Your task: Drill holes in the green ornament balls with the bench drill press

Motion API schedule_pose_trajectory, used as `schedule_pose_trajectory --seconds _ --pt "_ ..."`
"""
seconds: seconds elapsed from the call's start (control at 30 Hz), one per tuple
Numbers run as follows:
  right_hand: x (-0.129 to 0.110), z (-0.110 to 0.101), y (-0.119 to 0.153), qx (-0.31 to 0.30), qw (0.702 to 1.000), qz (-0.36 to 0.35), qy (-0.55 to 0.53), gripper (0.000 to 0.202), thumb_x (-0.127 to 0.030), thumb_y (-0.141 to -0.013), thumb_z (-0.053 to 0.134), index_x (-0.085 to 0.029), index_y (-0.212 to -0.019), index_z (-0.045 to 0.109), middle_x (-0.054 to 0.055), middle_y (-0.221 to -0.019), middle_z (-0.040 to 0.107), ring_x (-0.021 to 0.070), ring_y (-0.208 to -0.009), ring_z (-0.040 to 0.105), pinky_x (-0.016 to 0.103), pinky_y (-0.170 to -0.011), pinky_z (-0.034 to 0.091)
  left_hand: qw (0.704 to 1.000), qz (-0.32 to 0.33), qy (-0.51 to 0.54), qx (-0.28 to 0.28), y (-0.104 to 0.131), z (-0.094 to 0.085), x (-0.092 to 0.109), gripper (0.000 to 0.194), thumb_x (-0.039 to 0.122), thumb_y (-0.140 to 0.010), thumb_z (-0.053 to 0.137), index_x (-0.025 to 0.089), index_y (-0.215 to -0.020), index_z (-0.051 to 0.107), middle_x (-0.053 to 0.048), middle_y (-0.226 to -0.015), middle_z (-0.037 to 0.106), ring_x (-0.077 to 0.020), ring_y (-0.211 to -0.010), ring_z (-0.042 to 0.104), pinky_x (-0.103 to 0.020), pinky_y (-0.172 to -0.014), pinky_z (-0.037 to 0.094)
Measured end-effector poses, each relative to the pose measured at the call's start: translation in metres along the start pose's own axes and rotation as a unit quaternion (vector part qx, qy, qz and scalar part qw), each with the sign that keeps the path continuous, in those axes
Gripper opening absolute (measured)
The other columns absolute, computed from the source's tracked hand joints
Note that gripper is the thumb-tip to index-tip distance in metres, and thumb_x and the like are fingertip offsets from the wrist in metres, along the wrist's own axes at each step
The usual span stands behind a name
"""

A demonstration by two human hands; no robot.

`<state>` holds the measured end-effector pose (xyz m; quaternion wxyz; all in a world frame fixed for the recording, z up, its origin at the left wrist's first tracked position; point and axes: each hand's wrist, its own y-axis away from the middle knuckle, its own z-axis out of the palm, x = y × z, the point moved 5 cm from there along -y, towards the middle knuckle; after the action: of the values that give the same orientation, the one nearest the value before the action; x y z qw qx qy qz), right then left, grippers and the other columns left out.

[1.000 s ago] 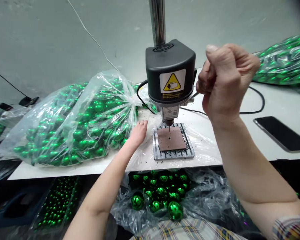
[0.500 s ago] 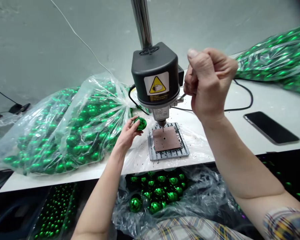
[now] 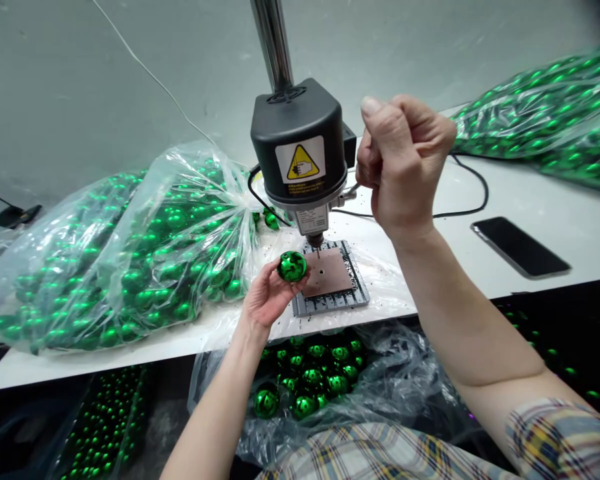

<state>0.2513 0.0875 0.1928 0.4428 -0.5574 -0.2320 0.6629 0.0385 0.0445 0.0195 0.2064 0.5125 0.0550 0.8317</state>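
A shiny green bauble (image 3: 293, 267) rests in the fingers of my left hand (image 3: 269, 299), just left of the drill bit and over the left edge of the drill base. My right hand (image 3: 406, 163) is closed in a fist beside the drill press (image 3: 297, 150), around its feed lever (image 3: 351, 193); only the lever's inner end shows. Below the chuck (image 3: 315, 239), the thin bit points down at a pinkish square board (image 3: 333, 273) with a dark hole. The board lies on the slotted metal base (image 3: 357, 288), which is scattered with dark shavings.
A large clear bag of green baubles (image 3: 130, 267) fills the table's left side. Another bag (image 3: 545, 120) lies at the back right, behind a black phone (image 3: 521, 247). Loose baubles (image 3: 313, 377) sit in plastic below the table edge. A black cable (image 3: 480, 180) curves across the table.
My left hand has moved right with the bauble, from beside the bag to the drill base, and turned palm up. My right hand stays at the lever. The view has shifted slightly.
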Motion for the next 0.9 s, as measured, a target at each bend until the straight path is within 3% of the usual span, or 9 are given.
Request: schedule_pose_trajectory --seconds 0.2,0.4,0.57,0.77,0.9 --pt "-0.001 0.000 0.001 -0.010 1.000 0.012 0.009 0.058 -0.058 -0.094 0.059 -0.024 -0.059 0.028 -0.005 -0.045 0.033 0.0082 -0.040 0.030 0.028 -0.038 0.028 0.999 0.001 -0.042 0.033 -0.008 -0.005 -0.016 0.048 0.059 -0.086 0.066 0.023 -0.118 0.062 -0.014 -0.119 0.069 -0.0307 -0.108 0.071 -0.048 -0.088 0.061" --pt "-0.001 0.000 0.000 -0.008 0.999 0.016 0.027 0.058 -0.058 -0.095 0.057 -0.023 -0.059 0.027 -0.006 -0.047 0.032 0.0073 -0.041 0.029 0.026 -0.038 0.028 0.980 0.106 -0.120 0.115 -0.012 -0.009 -0.025 0.054 0.046 -0.078 0.079 0.021 -0.123 0.064 -0.009 -0.115 0.072 -0.0230 -0.106 0.069 -0.040 -0.095 0.057" --pt "-0.002 0.001 -0.001 0.004 0.999 0.023 0.039 0.058 -0.056 -0.095 0.058 -0.023 -0.059 0.026 -0.005 -0.048 0.032 0.0072 -0.042 0.030 0.025 -0.040 0.030 0.950 0.186 -0.205 0.146 -0.018 -0.009 -0.030 0.059 0.043 -0.071 0.084 0.017 -0.120 0.064 -0.011 -0.114 0.073 -0.0216 -0.103 0.069 -0.040 -0.098 0.054" --pt "-0.014 0.003 0.000 0.020 0.998 -0.016 -0.060 0.057 -0.038 -0.090 0.070 -0.022 -0.054 0.028 -0.006 -0.045 0.033 0.0071 -0.037 0.023 0.029 -0.037 0.020 0.904 0.239 -0.321 0.150 -0.033 -0.008 -0.038 0.060 0.038 -0.074 0.081 0.018 -0.126 0.060 -0.010 -0.109 0.071 -0.0217 -0.098 0.068 -0.040 -0.093 0.055" --pt "-0.014 0.003 0.000 0.021 0.999 0.005 -0.028 0.059 -0.045 -0.090 0.068 -0.023 -0.055 0.027 -0.005 -0.046 0.033 0.0079 -0.037 0.022 0.031 -0.037 0.020 0.875 0.289 -0.363 0.136 -0.040 -0.004 -0.040 0.057 0.032 -0.075 0.081 0.019 -0.126 0.060 -0.011 -0.120 0.066 -0.0228 -0.107 0.065 -0.041 -0.098 0.052"
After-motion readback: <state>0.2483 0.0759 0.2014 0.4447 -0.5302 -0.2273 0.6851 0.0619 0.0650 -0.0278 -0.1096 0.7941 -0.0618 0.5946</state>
